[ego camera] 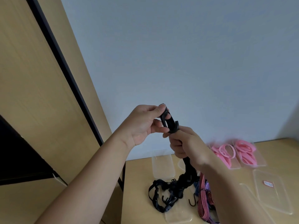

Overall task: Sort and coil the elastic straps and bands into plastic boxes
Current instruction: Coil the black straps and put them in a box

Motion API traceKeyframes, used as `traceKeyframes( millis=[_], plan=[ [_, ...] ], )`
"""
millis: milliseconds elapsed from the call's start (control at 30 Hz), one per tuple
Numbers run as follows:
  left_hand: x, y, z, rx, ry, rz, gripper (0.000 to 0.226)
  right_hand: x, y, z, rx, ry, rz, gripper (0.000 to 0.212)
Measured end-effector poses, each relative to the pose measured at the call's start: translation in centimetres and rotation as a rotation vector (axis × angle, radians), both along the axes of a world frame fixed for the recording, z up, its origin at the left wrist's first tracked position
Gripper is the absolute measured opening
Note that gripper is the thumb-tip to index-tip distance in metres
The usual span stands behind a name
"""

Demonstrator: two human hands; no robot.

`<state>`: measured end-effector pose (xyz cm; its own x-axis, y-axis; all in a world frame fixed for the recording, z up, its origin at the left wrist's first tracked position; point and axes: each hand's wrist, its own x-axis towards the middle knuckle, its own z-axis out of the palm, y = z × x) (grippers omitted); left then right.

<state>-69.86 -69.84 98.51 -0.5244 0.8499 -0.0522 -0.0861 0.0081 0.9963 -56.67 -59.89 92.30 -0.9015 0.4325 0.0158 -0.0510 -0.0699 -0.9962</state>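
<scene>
Our left hand (145, 122) pinches the black strap's (188, 168) hook (169, 124); our right hand (187, 145) grips the strap just below, above the table (139, 183).

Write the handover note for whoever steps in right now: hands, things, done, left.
Left hand pinches the hook of the black strap, held above the table.
Right hand grips the same strap just below.
Its tail lies tangled on the table, striped straps beside it.
Done: pink bands lie in clear boxes.
Left: coil and box the black and striped straps; an empty box stands behind them.
</scene>
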Motion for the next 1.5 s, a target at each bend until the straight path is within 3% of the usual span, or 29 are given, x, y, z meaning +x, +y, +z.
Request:
traceKeyframes(
  millis=[167, 367, 533, 667, 733, 833, 933, 1033, 1133, 1300, 1500],
  plan=[
    [-0.2, -0.1, -1.3, -0.002, 0.023, 0.099, 0.031, 0.3, 0.1, -0.3, 0.041, -0.033, 0.076, 0.042],
    [-0.5, 0.1, -2.9, 0.076, -0.058, 0.226, 0.034, -0.8, -0.2, -0.9, 0.238, -0.041, -0.101, 0.051],
    [-1.1, -0.6, -3.1, 0.054, -0.054, 0.223, 0.031, -0.8, -0.3, -1.1, 0.2, -0.003, -0.054, 0.049],
    [-2.1, -1.8, -2.9, 0.081, -0.116, 0.066, 0.048, -0.8, -0.2, -0.7, 0.152, 0.003, 0.033, 0.049],
    [-2.1, -2.2, -2.8, 0.097, -0.081, -0.079, 0.043, -0.8, -0.2, -0.6, 0.141, 0.012, 0.057, 0.047],
    [-1.9, -2.1, -3.0, 0.148, 0.006, -0.073, 0.028, -1.0, -0.3, -0.7, 0.15, 0.019, 0.035, 0.047],
    [-1.7, -1.7, -3.0, 0.179, 0.134, 0.015, 0.015, -1.4, -0.5, -0.6, 0.174, -0.009, -0.053, 0.053],
    [-1.3, -1.5, -3.3, 0.159, 0.363, 0.153, 0.02, -1.9, -1.0, -0.2, 0.116, -0.078, -0.158, 0.057],
    [-0.4, -1.1, -4.2, 0.175, 0.676, 0.283, 0.022, -2.3, -1.7, 0.1, -0.033, -0.135, -0.217, 0.06],
    [0.5, -1.4, -6.0, 0.351, 1.079, 0.41, 0.015, -2.5, -2.7, 0.5, -0.358, -0.062, -0.106, 0.071],
    [0.6, -2.1, -6.9, 0.372, 1.407, 0.489, 0.022, -2.2, -3.4, 1.3, -0.22, 0.013, 0.022, 0.054]
  ],
)
